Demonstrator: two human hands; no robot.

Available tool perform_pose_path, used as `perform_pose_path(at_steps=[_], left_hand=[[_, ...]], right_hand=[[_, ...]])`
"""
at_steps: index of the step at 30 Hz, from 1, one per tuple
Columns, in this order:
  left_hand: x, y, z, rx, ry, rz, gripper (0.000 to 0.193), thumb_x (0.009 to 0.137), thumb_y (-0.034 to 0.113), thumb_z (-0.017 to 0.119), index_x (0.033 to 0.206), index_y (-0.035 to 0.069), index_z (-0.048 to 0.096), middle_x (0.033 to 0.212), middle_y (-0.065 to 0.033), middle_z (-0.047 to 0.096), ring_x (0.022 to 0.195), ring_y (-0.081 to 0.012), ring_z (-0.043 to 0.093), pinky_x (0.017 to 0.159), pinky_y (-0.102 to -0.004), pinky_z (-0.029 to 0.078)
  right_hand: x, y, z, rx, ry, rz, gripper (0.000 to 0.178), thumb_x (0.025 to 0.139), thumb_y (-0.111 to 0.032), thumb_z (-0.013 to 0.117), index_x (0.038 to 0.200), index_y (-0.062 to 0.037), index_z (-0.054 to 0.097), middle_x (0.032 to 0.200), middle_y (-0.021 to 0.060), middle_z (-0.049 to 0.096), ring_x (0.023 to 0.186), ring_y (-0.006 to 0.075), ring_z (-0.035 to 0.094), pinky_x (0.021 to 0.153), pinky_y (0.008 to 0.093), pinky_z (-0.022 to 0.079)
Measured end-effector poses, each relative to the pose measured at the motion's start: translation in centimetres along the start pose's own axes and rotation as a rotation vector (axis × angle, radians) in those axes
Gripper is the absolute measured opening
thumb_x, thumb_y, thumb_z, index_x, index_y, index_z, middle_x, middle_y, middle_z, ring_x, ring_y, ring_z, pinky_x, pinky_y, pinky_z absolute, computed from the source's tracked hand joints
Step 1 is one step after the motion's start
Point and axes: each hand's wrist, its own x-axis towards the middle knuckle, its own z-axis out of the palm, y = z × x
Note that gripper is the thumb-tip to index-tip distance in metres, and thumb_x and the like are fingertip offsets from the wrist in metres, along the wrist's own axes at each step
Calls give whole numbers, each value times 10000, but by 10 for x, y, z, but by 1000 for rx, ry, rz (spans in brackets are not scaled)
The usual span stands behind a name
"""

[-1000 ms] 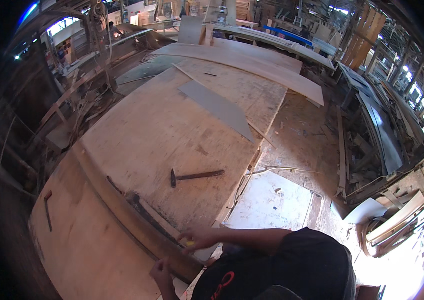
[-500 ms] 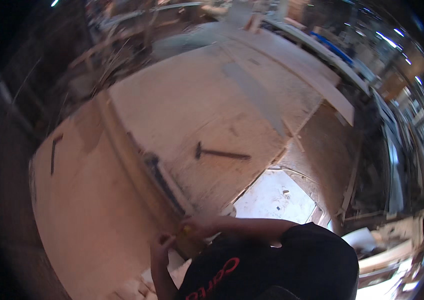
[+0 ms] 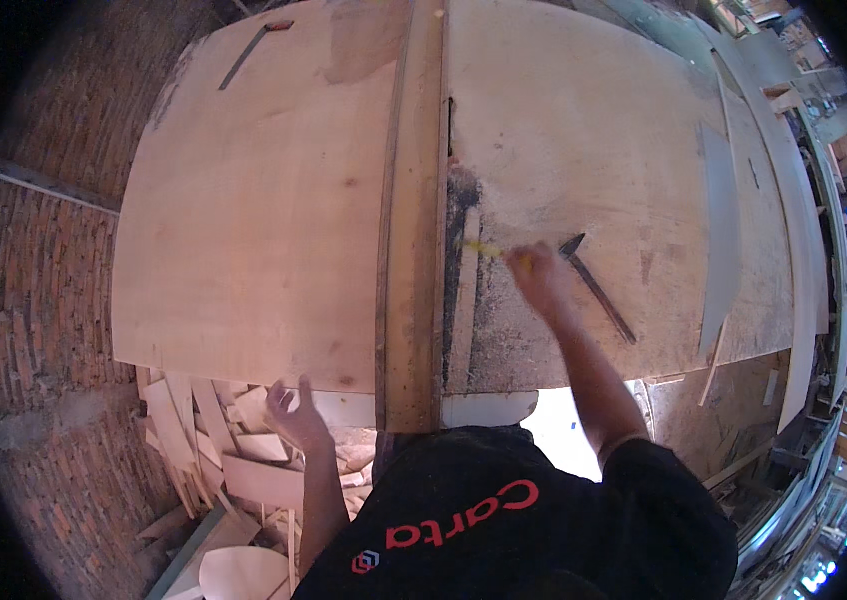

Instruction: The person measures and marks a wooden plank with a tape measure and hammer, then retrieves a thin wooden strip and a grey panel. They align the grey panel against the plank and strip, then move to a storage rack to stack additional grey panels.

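Observation:
My right hand (image 3: 534,265) is closed around what looks like a yellow tape measure, mostly hidden by the fingers. A short yellow blade (image 3: 484,247) sticks out to the left, over the sawdust and a narrow wood strip (image 3: 465,300). Just right of this hand a hammer (image 3: 602,294) lies on the right plywood sheet (image 3: 564,130). My left hand (image 3: 296,415) is empty, fingers curved and apart, by the near edge of the left plywood sheet (image 3: 254,220). A long wooden beam (image 3: 414,210) runs between the two sheets.
An L-shaped tool (image 3: 249,52) rests at the far left of the sheet. Wood offcuts (image 3: 244,450) are piled below the left sheet's near edge. A brick wall (image 3: 54,340) stands left. Long boards (image 3: 794,200) and a grey strip (image 3: 719,230) lie right.
My hands, close together before, are now apart. The right has moved forward and right with the yellow tape measure; the left is open by the near edge. The view has turned and steadied.

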Motion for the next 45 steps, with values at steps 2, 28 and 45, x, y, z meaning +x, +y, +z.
perform_pose_path(at_steps=[2, 28, 45], left_hand=[[-1, -52, -15, -19, 146, -189, 703, 815, 286, 763, 1341, 9, 387, 1193, -147, 505, 1070, -276, 488, 921, -410, 427], [-19, -59, 21, -653, -320, -746, 558, 911, 433, 624, 1293, 53, 479, 1205, -92, 596, 1094, -255, 583, 949, -427, 487], [-28, -41, 20, -640, -303, -734, 567, 910, 360, 651, 1350, 82, 426, 1275, -84, 551, 1121, -235, 569, 950, -414, 488]], right_hand=[[45, 15, 0, -46, 5, 111, 355, 870, -404, 636, 983, -79, 722, 928, 186, 646, 901, 363, 626, 797, 443, 487], [224, 32, 62, -324, -66, -56, 331, 887, -435, 583, 1032, -177, 733, 1024, 144, 669, 970, 338, 633, 854, 444, 507], [236, 35, 64, -354, -75, -62, 345, 883, -453, 576, 1026, -182, 734, 1033, 153, 663, 989, 346, 620, 857, 453, 500]])
